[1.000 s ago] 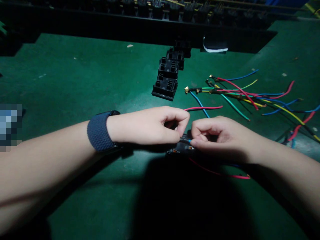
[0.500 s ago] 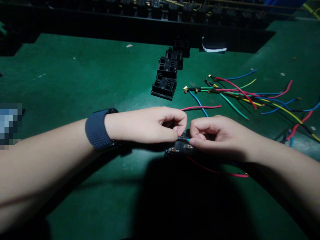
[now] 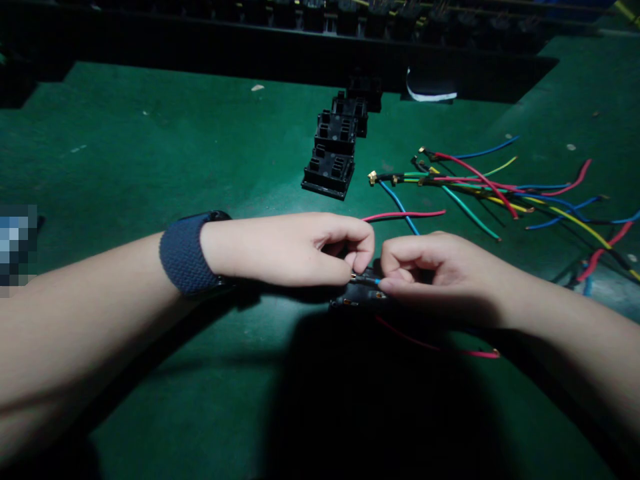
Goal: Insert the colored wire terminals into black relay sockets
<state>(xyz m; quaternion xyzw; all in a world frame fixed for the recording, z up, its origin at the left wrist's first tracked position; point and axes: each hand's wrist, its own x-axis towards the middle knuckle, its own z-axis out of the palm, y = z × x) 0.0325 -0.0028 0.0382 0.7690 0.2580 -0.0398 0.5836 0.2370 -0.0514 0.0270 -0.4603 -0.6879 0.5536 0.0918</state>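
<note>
A black part with small copper-coloured contacts [image 3: 357, 293] lies in shadow below both hands. My left hand [image 3: 310, 250], with a dark blue band on the wrist, is closed, its thumb and forefinger pinched at the part's upper edge; what they grip is hidden. Facing it, my right hand [image 3: 430, 270] pinches a thin wire with a blue piece [image 3: 377, 281] showing at the fingertips. A small metal end shows beside the left thumb. One red wire [image 3: 410, 215] sticks out behind the hands, another red wire [image 3: 470, 353] in front.
Several black plastic housings [image 3: 330, 170] stand in a row on the green surface [image 3: 175, 147]. Loose coloured wires with terminals [image 3: 475, 183] lie at the right. A long black rack [image 3: 225, 60] spans the back, with a white strip [image 3: 430, 95] on it. A blurred device [image 3: 15, 243] is at the left edge.
The left hand's thumb has drawn back slightly to the left, and a small metal end now shows beside it. The right hand keeps its pinch.
</note>
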